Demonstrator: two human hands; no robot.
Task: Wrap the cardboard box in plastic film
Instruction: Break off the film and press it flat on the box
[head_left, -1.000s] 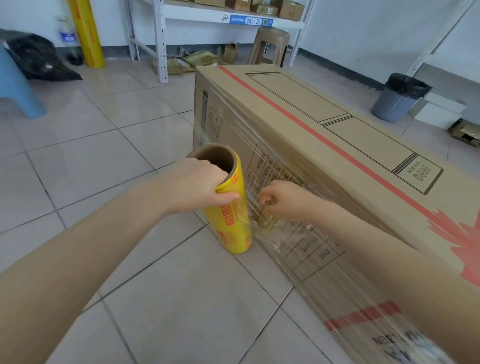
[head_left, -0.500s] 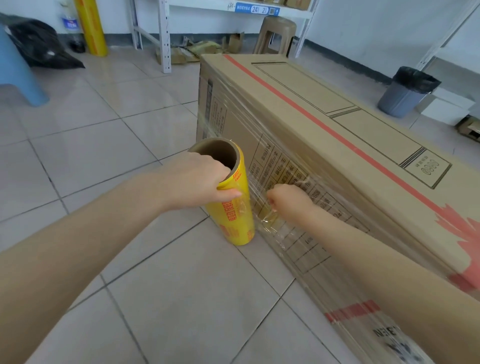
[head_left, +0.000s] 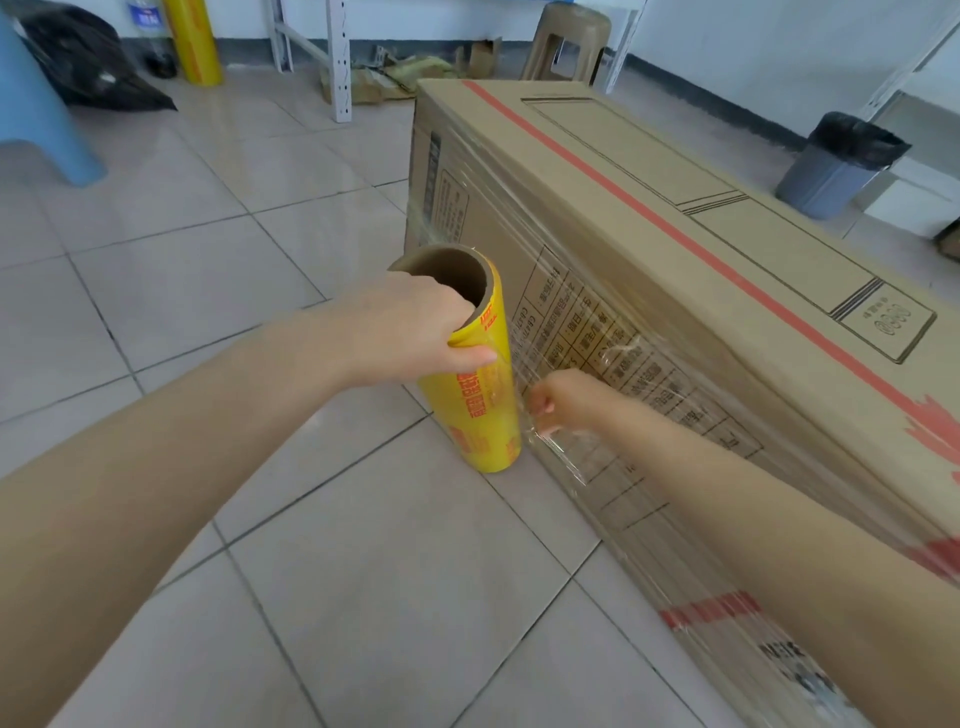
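Mid-wrap, left hand (head_left: 415, 332) grips the upright film roll (head_left: 483, 395) while right hand (head_left: 561, 402) pinches film against the cardboard box (head_left: 675, 270); next, likely tearing it free.

Both bare forearms reach forward and down from the lower edge of the view. The left arm runs up from the lower left corner, wrist nearly straight. The left hand (head_left: 415, 327) has its grip closed over the top rim of the yellow film roll (head_left: 480, 395): the thumb lies across the outer wall and the fingers curl over the edge into the hollow core. The right arm comes in from the lower right, lower than the left. The right hand (head_left: 558, 402) is curled into a loose fist, pinching the clear plastic film (head_left: 561, 447) just beside the roll; its fingertips are blurred.
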